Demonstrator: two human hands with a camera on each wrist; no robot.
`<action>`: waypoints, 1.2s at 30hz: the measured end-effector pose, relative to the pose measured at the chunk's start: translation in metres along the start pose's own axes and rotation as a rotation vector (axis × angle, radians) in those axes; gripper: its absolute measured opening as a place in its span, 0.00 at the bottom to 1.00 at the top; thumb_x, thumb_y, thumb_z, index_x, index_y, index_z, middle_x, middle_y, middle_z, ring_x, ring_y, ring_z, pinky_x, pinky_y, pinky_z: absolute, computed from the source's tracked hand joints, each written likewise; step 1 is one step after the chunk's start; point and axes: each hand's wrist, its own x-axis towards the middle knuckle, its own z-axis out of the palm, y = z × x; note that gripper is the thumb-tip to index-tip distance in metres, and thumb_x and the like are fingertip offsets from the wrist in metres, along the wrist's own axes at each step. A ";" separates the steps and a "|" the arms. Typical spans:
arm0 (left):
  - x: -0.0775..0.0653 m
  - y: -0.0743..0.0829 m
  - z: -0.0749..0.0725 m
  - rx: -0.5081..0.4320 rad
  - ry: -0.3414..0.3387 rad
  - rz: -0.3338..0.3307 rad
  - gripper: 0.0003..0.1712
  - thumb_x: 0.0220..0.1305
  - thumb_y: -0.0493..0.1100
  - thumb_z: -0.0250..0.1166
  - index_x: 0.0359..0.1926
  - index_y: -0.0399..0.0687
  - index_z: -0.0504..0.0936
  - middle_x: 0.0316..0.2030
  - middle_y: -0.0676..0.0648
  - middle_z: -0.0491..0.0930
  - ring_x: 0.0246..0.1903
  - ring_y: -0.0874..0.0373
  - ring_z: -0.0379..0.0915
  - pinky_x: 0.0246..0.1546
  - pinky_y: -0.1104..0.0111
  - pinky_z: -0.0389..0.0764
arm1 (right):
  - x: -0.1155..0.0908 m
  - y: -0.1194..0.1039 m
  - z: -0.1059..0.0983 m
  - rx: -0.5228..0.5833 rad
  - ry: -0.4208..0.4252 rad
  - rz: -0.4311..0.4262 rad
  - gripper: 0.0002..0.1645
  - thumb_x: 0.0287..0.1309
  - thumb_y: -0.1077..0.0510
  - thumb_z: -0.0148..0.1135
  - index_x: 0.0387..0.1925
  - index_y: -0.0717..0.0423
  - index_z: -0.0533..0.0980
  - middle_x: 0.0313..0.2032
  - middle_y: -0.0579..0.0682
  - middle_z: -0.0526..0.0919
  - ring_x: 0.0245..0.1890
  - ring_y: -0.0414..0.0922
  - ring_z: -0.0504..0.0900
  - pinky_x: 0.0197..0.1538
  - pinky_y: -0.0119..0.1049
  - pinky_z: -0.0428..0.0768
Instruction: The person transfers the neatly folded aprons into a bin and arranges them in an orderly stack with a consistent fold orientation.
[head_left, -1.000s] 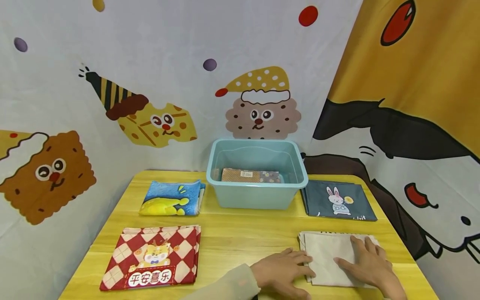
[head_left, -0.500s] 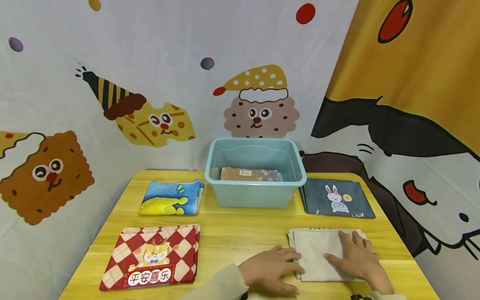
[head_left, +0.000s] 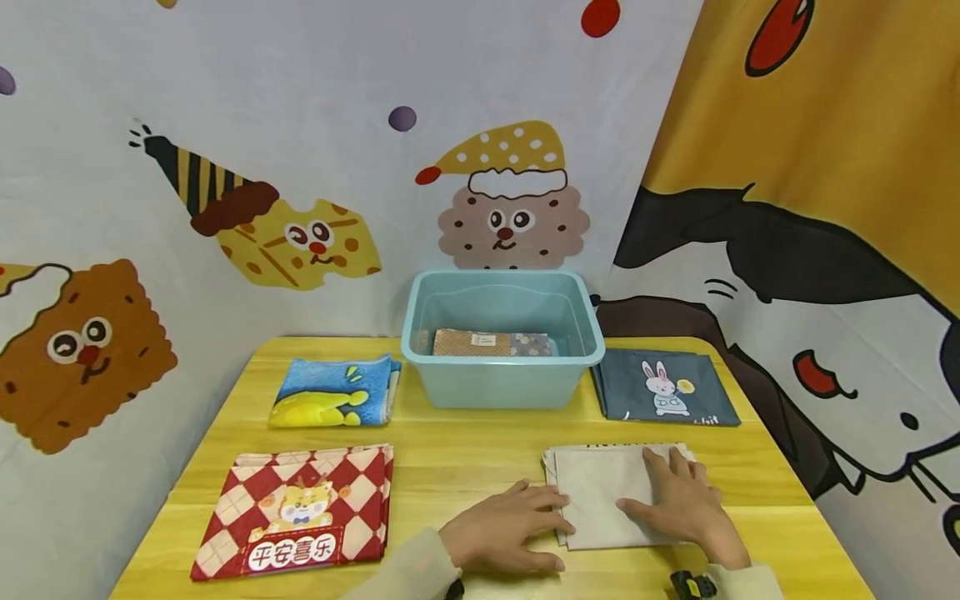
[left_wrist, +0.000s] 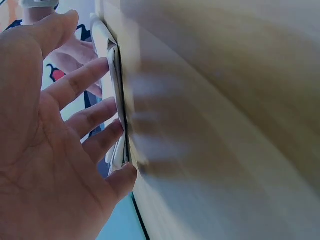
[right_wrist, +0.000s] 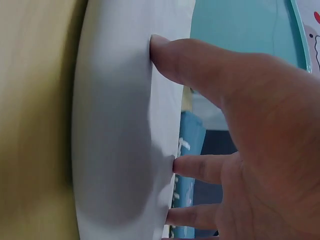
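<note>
A folded off-white cloth lies flat at the front right of the table, with dark lettering peeking out along its far edge. My right hand rests on its right part, thumb and fingers spread. In the right wrist view the thumb and fingertips press onto the pale fabric. My left hand lies palm down at the cloth's left edge, fingers straight and slightly apart. The left wrist view shows those fingertips right at the layered fold.
A light blue bin holding a folded patterned cloth stands at the back middle. A navy rabbit-print cloth lies to its right, a blue-and-yellow cloth to its left. A red checked cloth occupies the front left.
Both hands and the off-white cloth have slid left together, nearer the red checked cloth. The head view has also shifted slightly to the right. The other cloths and the bin stay in place.
</note>
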 end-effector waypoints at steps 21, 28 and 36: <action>-0.043 -0.027 -0.007 -0.074 0.175 -0.040 0.16 0.70 0.59 0.49 0.53 0.69 0.76 0.66 0.57 0.64 0.68 0.59 0.55 0.65 0.43 0.54 | 0.010 -0.058 0.007 -0.050 0.063 -0.056 0.64 0.33 0.18 0.59 0.66 0.54 0.64 0.63 0.70 0.60 0.58 0.71 0.59 0.46 0.73 0.65; -0.053 -0.033 -0.006 -0.089 0.206 -0.050 0.14 0.69 0.57 0.51 0.51 0.69 0.77 0.66 0.57 0.64 0.68 0.57 0.56 0.64 0.41 0.54 | 0.012 -0.071 0.012 -0.060 0.090 -0.060 0.63 0.34 0.18 0.59 0.65 0.54 0.65 0.62 0.70 0.62 0.57 0.70 0.61 0.44 0.72 0.68; -0.065 -0.040 -0.009 -0.079 0.228 -0.063 0.12 0.68 0.56 0.53 0.49 0.68 0.78 0.65 0.56 0.65 0.67 0.56 0.57 0.64 0.41 0.55 | 0.013 -0.089 0.014 -0.059 0.108 -0.061 0.62 0.34 0.18 0.59 0.65 0.53 0.65 0.61 0.69 0.63 0.57 0.67 0.62 0.43 0.71 0.68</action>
